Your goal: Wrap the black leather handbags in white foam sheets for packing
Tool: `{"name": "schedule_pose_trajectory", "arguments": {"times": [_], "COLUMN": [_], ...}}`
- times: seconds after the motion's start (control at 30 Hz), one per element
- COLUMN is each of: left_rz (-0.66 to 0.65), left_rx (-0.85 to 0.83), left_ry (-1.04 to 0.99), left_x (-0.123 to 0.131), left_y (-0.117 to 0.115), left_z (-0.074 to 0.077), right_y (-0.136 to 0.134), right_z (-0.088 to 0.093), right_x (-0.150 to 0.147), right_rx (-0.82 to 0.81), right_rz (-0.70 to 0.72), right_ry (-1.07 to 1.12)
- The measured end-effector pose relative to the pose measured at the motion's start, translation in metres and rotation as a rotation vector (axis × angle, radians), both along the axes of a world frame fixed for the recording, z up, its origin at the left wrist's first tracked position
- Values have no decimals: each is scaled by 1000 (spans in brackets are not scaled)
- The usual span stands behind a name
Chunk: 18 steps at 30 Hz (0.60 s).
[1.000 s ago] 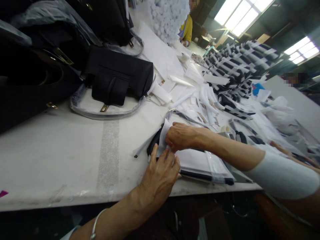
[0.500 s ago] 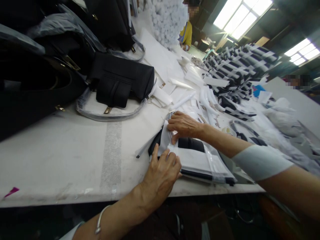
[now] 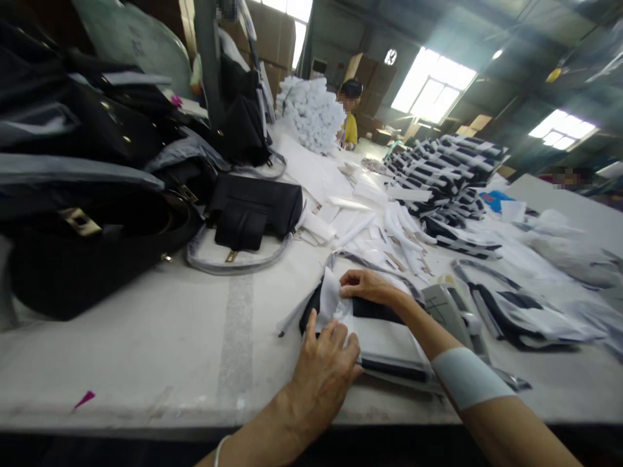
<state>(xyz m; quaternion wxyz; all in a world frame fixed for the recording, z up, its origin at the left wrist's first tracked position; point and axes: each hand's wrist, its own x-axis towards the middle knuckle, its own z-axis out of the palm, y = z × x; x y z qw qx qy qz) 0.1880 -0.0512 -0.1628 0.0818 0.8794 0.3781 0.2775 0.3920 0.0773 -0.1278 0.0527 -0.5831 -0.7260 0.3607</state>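
A black handbag [image 3: 394, 370], partly covered in white wrapping and clear plastic, lies flat near the table's front edge. A white wrapping sheet [image 3: 329, 292] stands up along its left end. My right hand [image 3: 367, 285] reaches across the bag and pinches this sheet's upper edge between thumb and fingers. Nearer to me, my left hand [image 3: 326, 357] rests on the bag's lower left part with its fingers spread, pressing the white wrapping. The bag's strap [image 3: 379, 264], sleeved in plastic, loops behind the right hand. My right forearm hides part of the bag.
Unwrapped black handbags [image 3: 257, 201] crowd the left side. A grey tape dispenser [image 3: 455, 314] stands by my right forearm, with another wrapped bag [image 3: 530, 318] beyond. White sheets [image 3: 350, 220], a stack of wrapped bags [image 3: 438, 175] and a person in yellow [image 3: 349, 130] are farther back.
The camera view has tilted up, so the table sits lower and more of the room shows. Both hands stay at the bag's left end; the right hand's fingers have drawn closer together.
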Motion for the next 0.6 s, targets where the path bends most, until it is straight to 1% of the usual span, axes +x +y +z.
{"name": "schedule_pose_trajectory", "arguments": {"times": [0.07,0.13,0.2,0.27,0.3,0.37,0.43,0.47,0.53,0.6], "left_rz": [6,9,5,-10,-23,-53,-76,-88,-105,-115], "left_rx": [48,109,173,205,201,182,192,204,211,178], "left_ry": [-16,-31,-41,-37,-29,-10,-11,-19,-35,-33], "left_x": [0,-2,-4,-7,-8,-10,-11,-12,-13,-14], "left_y": [0,-1,-1,-1,1,4,7,8,10,11], "left_z": [-4,-6,-6,-3,-2,1,2,1,-1,-1], "right_y": [-8,-17,-26,-30,-31,-32,-33,-35,-39,-42], "right_z": [0,1,2,4,4,2,-5,-11,-24,-35], "right_x": [-5,-11,-18,-25,-29,-38,-51,-58,-70,-77], "right_rx": [51,139,204,256,306,482,673,730,752,696], "right_rz": [18,18,20,18,-3,-88,-142,-130,-53,9], "right_ry": [-52,-161,-250,-275,-264,-233,-216,-219,-240,-257]}}
